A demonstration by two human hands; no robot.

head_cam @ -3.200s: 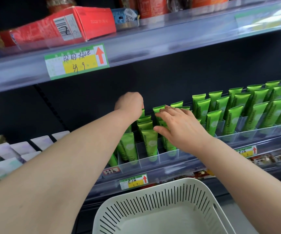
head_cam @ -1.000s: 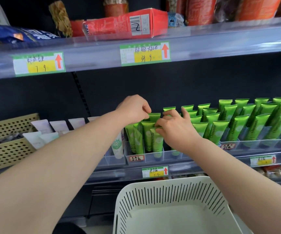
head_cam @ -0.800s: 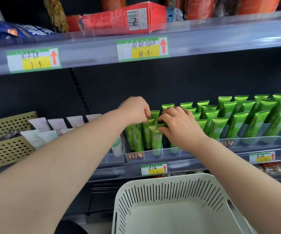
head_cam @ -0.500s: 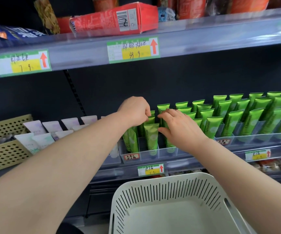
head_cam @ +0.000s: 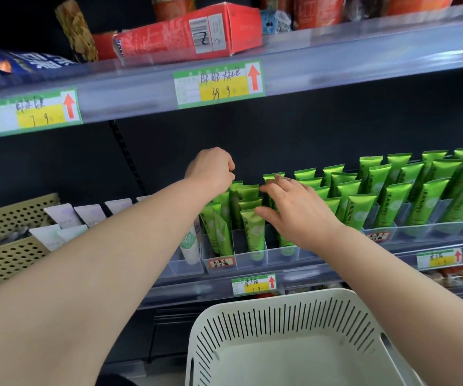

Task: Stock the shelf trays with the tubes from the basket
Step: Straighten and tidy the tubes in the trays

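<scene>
Green tubes [head_cam: 253,232] stand upright in rows in a clear divided shelf tray [head_cam: 273,253], and many more fill the trays to the right [head_cam: 425,196]. My left hand [head_cam: 211,169] reaches over the left rows, its fingers curled and pinching the top edge of a green tube [head_cam: 237,188] near the back. My right hand [head_cam: 297,210] lies beside it with fingers stretched out, touching the tops of the tubes in the neighbouring rows. The white slotted basket [head_cam: 286,316] sits below the shelf, and no tubes show in its visible part.
A white tube [head_cam: 190,243] stands in the tray left of the green ones, with pale lilac tubes [head_cam: 88,215] and a beige perforated basket [head_cam: 5,246] farther left. The upper shelf carries a red box [head_cam: 169,37] and price labels [head_cam: 219,84]. A shelf rail with labels [head_cam: 252,284] runs above the basket.
My right hand has uncurled and now spreads flat over the tube tops. My left hand stays curled at the back rows. The view has shifted slightly.
</scene>
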